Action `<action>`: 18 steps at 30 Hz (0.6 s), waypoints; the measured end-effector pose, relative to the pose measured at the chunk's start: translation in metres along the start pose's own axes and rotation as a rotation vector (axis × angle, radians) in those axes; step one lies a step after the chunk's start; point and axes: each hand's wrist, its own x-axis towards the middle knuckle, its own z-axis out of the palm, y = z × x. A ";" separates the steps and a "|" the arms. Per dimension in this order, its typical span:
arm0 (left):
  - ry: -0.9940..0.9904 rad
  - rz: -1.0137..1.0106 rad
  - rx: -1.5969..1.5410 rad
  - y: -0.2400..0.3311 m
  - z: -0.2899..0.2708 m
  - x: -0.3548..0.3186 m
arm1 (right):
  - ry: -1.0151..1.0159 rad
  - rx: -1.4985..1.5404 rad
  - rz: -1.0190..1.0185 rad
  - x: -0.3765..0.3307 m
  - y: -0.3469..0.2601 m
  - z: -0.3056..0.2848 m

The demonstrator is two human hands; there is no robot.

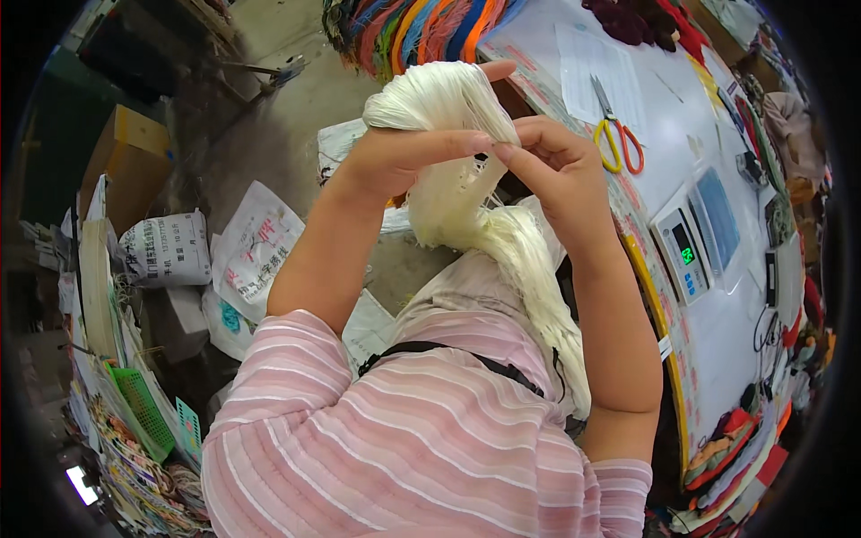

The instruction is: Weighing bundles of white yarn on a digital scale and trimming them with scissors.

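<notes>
A skein of glossy cream-white thread (439, 99) is looped over my raised left hand (399, 160), whose thumb stretches right along the strands. One fingertip of that hand shows beyond the top of the loop; its other fingers are hidden under the thread. My right hand (558, 160) meets the left thumb tip, with thumb and forefinger pinched at the skein's right edge. From there a long loose tail of the same thread (529, 260) hangs over my lap and down inside my right forearm.
On the white table at right lie scissors (613, 125) with yellow and orange handles and a lit digital scale (683, 255). Colourful thread bundles (421, 31) hang at the table's far end. White sacks (166, 249), a cardboard box (134, 161) and a green basket (143, 408) stand at left.
</notes>
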 end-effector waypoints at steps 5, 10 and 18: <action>0.055 0.038 -0.111 -0.006 0.006 0.000 | 0.017 0.144 0.134 0.001 -0.002 0.005; -0.017 0.127 -0.283 -0.014 0.000 0.001 | 0.009 0.298 0.273 0.012 -0.007 0.000; -0.276 -0.136 -0.773 -0.052 -0.084 -0.052 | -0.078 0.406 0.270 0.063 -0.081 -0.087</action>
